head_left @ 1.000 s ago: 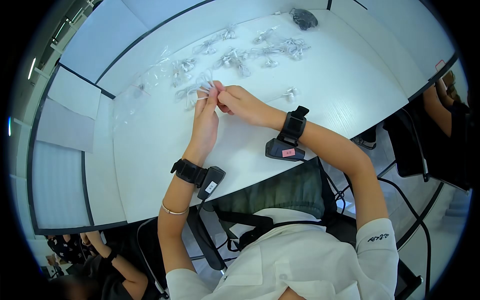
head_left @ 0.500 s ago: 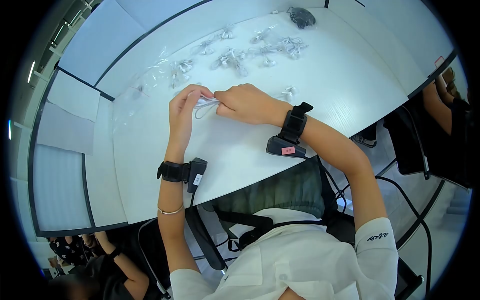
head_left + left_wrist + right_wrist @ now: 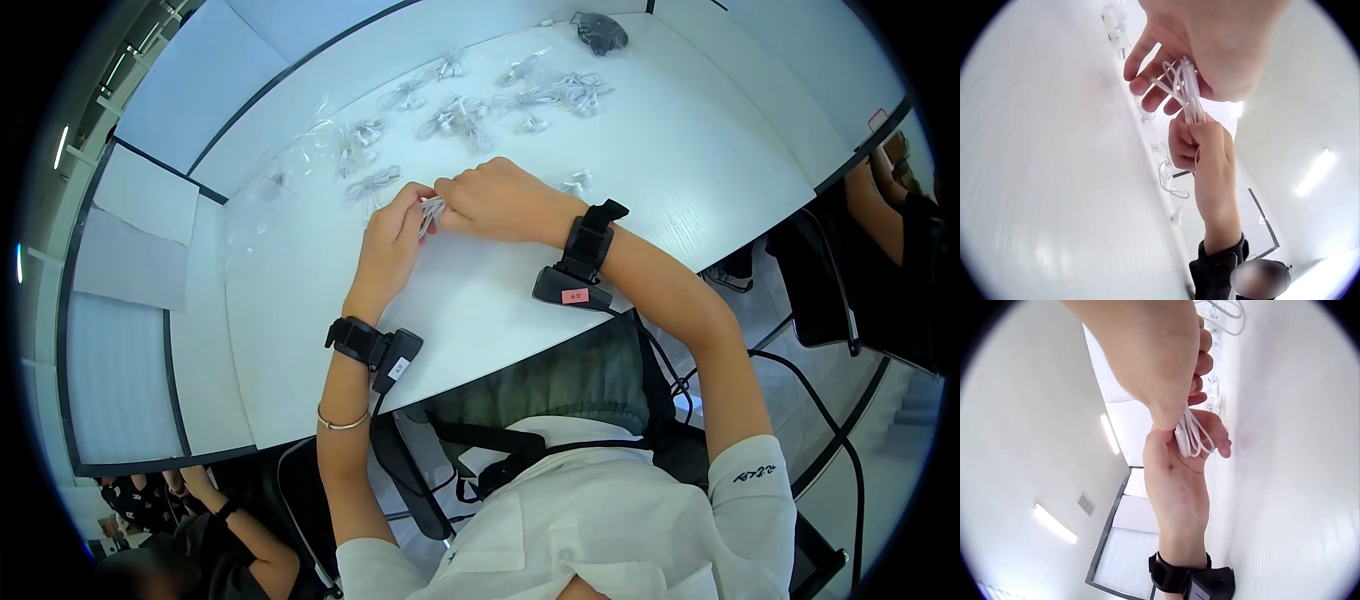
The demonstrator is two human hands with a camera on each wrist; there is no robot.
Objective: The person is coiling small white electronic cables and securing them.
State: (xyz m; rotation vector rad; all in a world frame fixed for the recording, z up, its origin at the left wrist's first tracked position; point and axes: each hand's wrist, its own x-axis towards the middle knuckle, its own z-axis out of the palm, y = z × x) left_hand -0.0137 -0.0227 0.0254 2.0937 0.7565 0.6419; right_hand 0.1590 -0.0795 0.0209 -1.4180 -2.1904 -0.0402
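A coiled white cable bundle is between the two hands above the table. The right hand has its fingers curled round one end; in the left wrist view its thumb and fingers pinch the cable loops. The left hand is at the other end; in the right wrist view the bundle's loops lie against its palm, the fingers relaxed and not closed round them. In the left wrist view a white plug-like piece lies along the loops near the left palm.
Several cable bundles, some in clear bags, lie across the table, one just beyond the left hand. A dark bundle sits at the back. Clear plastic lies at the left; low partitions edge the table.
The hands moved apart, left hand leftward, and the bundle turned from lying sideways to hanging more upright between them. The left hand then came slightly back toward the right.
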